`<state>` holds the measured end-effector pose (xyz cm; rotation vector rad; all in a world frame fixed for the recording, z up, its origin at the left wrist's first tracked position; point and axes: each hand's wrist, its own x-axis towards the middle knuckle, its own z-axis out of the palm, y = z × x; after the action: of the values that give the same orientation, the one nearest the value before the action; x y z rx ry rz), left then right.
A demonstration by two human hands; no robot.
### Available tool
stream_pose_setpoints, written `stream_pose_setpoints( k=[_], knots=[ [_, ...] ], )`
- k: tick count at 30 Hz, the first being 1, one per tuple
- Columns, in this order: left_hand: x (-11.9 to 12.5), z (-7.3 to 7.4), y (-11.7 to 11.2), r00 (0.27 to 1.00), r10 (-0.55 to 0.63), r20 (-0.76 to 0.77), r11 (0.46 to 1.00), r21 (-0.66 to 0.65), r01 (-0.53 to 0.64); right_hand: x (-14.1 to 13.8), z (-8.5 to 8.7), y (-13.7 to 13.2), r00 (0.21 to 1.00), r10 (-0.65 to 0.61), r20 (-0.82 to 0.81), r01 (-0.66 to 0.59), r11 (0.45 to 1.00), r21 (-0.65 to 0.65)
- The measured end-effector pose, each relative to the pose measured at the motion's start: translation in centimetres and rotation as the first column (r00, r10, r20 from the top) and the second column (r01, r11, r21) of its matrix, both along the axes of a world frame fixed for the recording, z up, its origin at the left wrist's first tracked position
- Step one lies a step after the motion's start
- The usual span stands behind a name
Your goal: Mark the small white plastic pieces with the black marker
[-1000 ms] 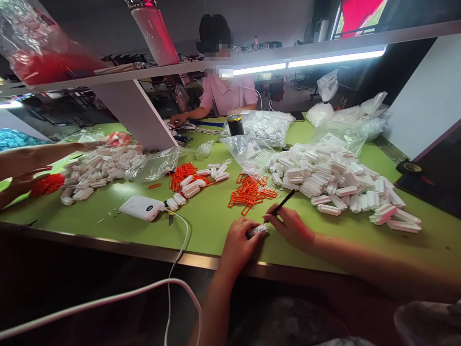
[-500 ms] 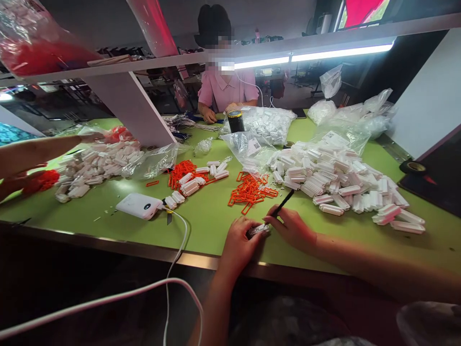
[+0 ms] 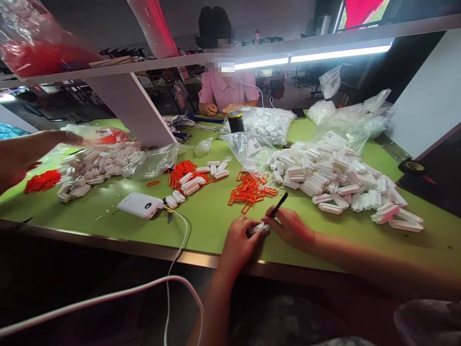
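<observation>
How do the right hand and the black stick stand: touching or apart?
Touching: the head view shows the right hand gripping the black stick, with one end of it sticking out.

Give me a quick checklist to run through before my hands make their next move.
1. White part steadied: ok, held in the left hand.
2. Black pen-like tool gripped: ok, in the right hand.
3. Tool's tip seated on the part: cannot tell, the fingers hide it.
4. Orange frames near: ok, piled just beyond the hands, seemingly within easy reach.
5. Power bank out of the way: ok, well left of both hands.
6. Co-worker's hand clear: ok, far left.
</observation>
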<state>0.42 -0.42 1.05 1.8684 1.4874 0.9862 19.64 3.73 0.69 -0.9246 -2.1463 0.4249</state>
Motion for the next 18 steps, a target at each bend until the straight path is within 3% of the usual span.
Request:
stream_pose_setpoints(
  k=[4, 18],
  knots=[
    [0.05, 0.11, -0.05, 1.000, 0.004, 0.006, 1.000, -0.007, -0.004, 0.18, -0.02, 0.15, 0.992, -0.062, -0.113, 0.044, 0.986, -0.160],
    [0.08, 0.14, -0.12, 1.000, 0.001, -0.006, 1.000, -0.021, -0.001, 0.01, -0.01, -0.18, 0.997, -0.034, -0.067, 0.027, 0.995, -0.099]
  ],
)
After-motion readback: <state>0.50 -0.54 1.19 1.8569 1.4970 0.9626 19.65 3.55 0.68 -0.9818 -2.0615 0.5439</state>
